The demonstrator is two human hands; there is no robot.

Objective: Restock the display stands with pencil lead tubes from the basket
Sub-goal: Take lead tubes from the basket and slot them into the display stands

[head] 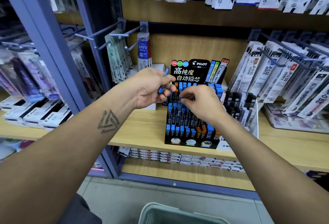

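Observation:
A black tiered display stand (191, 140) sits on the wooden shelf, its rows filled with blue-capped and orange-capped pencil lead tubes. My left hand (151, 86) hovers at the stand's upper left and grips a blue pencil lead tube (164, 79) that sticks up between thumb and fingers. My right hand (201, 101) is over the middle row, fingers curled down with the tips among the tubes; whether they pinch one is hidden. The pale green basket (160, 211) shows at the bottom edge, its contents out of sight.
A clear acrylic stand (249, 117) with dark tubes stands right of the black one. Refill packs hang on metal hooks (115, 35) at left and right (277, 60). Boxed stock lies on the shelf at left (35, 111) and on the lower shelf (178, 158).

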